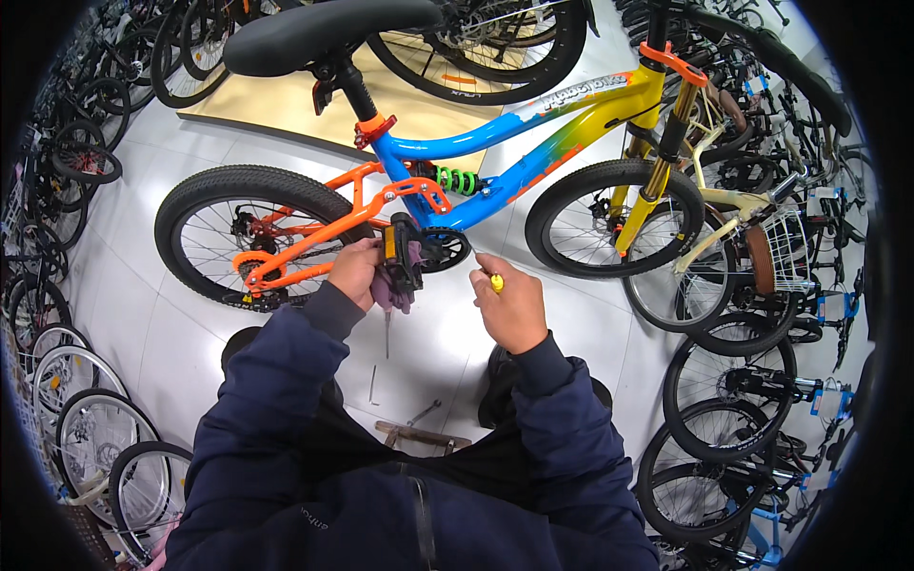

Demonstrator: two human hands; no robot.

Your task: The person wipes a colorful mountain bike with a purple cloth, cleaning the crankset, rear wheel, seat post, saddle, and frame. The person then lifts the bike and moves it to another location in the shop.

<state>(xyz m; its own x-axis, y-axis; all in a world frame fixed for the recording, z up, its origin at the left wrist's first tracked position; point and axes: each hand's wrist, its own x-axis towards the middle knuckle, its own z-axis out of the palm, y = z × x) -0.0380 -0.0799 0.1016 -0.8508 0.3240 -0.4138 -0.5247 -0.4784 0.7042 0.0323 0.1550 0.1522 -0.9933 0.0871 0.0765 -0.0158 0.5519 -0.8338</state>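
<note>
A children's bicycle with a blue, yellow and orange frame [519,186] stands upright in front of me. My left hand [354,273] is closed at the side of its black pedal [401,252], which has an amber reflector. Bunched purple cloth [395,293], perhaps a glove, shows under the pedal; part of it is hidden. Behind the pedal sits the black chainring [446,249]. To the right, my right hand [511,306] is wrapped round the yellow handle [496,283] of a screwdriver, its thin dark shaft pointing up and left toward the chainring.
On the white floor lie a hex key [372,384] and a wrench [425,411], near a small wooden stool [419,437]. A thin rod-like tool [387,335] shows below the cloth. Parked bicycles [728,395] line both sides. A pale wooden platform [276,119] holds another bicycle.
</note>
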